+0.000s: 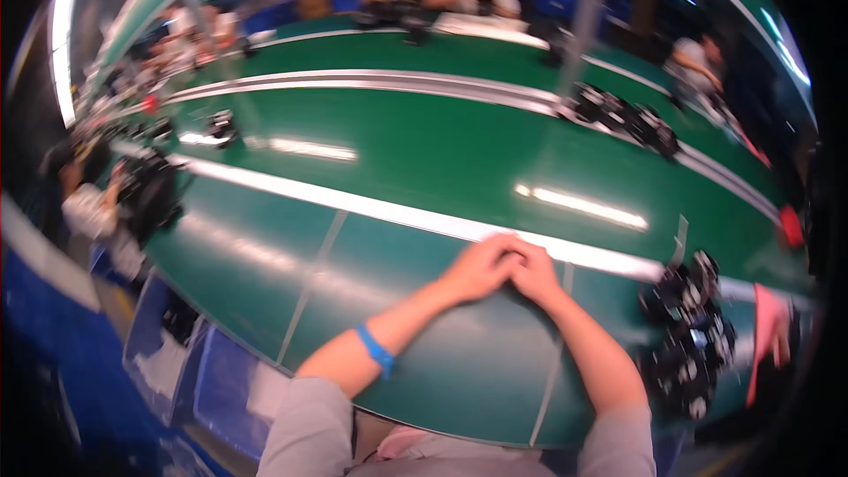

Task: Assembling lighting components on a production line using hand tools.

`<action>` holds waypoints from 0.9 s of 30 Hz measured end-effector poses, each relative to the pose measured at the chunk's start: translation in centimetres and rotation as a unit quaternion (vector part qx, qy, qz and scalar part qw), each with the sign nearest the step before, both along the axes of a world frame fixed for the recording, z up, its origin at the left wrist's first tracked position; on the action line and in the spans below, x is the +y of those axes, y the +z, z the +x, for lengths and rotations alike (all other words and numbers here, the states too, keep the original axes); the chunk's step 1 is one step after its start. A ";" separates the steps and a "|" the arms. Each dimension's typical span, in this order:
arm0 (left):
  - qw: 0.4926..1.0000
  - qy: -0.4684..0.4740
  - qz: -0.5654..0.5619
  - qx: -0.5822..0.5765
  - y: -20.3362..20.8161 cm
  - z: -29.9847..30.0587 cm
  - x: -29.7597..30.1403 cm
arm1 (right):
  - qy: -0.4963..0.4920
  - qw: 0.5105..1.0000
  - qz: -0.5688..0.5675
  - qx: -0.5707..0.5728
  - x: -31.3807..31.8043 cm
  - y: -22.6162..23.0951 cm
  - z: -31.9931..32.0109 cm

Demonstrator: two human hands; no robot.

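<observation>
My left hand [478,268] and my right hand [533,273] meet in front of me, fingers curled together and touching. Both are closed, and I see nothing held in them; the fingertips are partly hidden and blurred. They rest by the white rail [397,212] along the far side of the teal worktable [424,362]. A blue band [375,352] circles my left forearm. To the right of my right arm, apart from it, stands a cluster of black mechanical parts [689,336] with silvery bits.
Beyond the rail runs a green conveyor belt [424,141], with black parts [618,115] on its far side. Another person's hand [776,327] shows at the far right. Blue bins [230,380] stand below the table at left. Other people sit across and at left.
</observation>
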State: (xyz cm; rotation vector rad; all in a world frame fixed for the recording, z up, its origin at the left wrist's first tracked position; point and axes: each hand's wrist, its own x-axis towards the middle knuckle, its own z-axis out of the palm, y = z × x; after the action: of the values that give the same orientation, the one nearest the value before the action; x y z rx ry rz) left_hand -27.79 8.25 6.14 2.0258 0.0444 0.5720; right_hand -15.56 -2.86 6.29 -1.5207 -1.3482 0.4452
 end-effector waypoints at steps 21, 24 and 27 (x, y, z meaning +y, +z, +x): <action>0.992 0.043 0.109 0.055 1.3 -0.6 -1.9 | -0.442 0.831 0.187 0.283 -34.6 8.0 -1.0; 0.991 0.032 0.112 0.062 1.1 -0.6 -1.7 | -0.337 0.878 0.134 0.312 -36.0 8.5 -0.9; 0.994 0.028 0.089 0.063 0.9 -1.1 -1.3 | -0.312 0.892 0.085 0.316 -38.1 9.7 -2.0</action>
State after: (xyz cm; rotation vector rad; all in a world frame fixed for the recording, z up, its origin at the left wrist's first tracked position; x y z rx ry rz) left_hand -28.91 6.94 7.01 2.2391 0.1304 0.4957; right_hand -17.54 -40.92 15.96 -1.3939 -0.3458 0.3491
